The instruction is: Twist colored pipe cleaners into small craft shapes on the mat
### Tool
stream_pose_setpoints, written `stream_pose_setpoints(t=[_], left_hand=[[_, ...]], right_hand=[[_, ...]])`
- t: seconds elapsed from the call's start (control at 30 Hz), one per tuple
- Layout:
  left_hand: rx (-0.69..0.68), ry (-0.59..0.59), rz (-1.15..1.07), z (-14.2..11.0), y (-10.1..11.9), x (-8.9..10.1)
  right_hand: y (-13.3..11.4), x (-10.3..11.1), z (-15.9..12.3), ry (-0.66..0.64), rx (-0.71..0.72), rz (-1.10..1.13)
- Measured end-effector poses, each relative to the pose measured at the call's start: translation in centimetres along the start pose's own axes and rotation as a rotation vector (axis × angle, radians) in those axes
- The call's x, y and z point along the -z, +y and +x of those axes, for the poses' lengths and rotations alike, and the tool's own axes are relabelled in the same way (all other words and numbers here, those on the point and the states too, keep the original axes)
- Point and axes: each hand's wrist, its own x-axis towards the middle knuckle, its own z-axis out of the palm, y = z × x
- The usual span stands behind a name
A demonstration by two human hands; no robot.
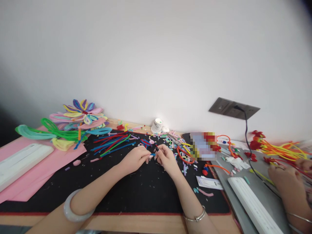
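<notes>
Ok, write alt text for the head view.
A person's left hand and right hand hold a small blue piece between them above a black mat. Red, blue and green fuzzy stems lie at left, near a colourful many-petalled flower; another person's hand shows at far right.

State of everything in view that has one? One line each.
Left hand: pinching small blue piece
Right hand: pinching same piece
Pipe-cleaner flower: assembled
Loose pipe cleaners: mostly straight, on black mat
Clippings: scattered
Tissue: crumpled
Black plug: inserted in wall socket
White cup: upright or inverted, unclear
Pink sheets: flat
Co-worker's hand: grip unclear
</notes>
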Motion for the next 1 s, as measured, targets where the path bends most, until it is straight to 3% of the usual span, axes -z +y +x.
stream_pose_setpoints(t=[0.33, 0.63, 0.87, 0.93, 1.0], left_hand=[[-0.017, -0.014, 0.111, -0.2, 0.3, 0.0], [-0.027, -0.025, 0.048, -0.1, 0.4, 0.0], [0.162, -0.075, -0.511, 0.2, 0.7, 0.0], [0.167, -0.041, -0.473, 0.1, 0.6, -0.2], [0.124, 0.012, -0.294, 0.0, 0.6, -0.3]], right_hand=[[-1.0, -0.5, -0.6, -0.032, 0.104, -0.394], [-0.6, -0.5, -0.6, -0.055, 0.050, -0.245], [-1.7, -0.4, -0.8, -0.061, 0.157, -0.252], [-1.5, -0.4, -0.7, -0.033, 0.112, -0.213], [-1.0, -0.5, -0.5, -0.030, 0.019, -0.149]])
